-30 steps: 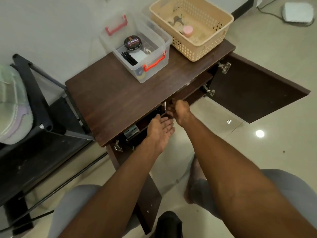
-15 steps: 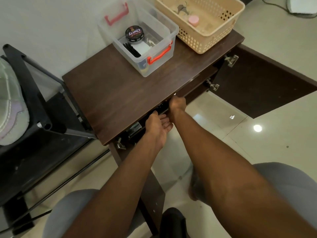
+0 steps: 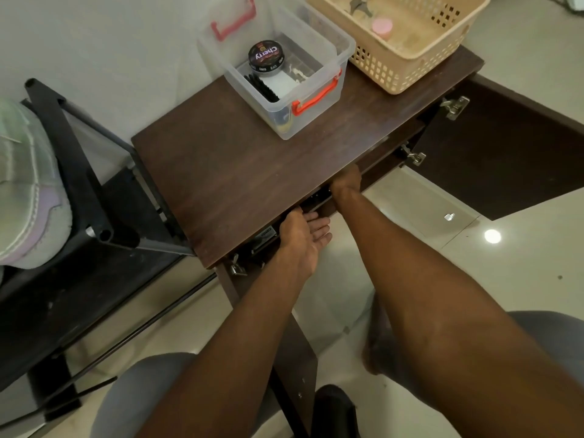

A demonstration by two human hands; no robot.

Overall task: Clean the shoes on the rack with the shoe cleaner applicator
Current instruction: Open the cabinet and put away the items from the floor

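While both hands (image 3: 325, 210) reach inside, cabinet (image 3: 252, 172) contents seem hidden.

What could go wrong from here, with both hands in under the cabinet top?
1. The right hand is reaching under the cabinet top with its fingers hidden, so whatever it takes hold of is grasped unseen.
2. The left hand lies open at the front edge beside metal hinges; it may scrape on them.
3. The clear storage box sits close to the reach; a knock to the cabinet could shift it.
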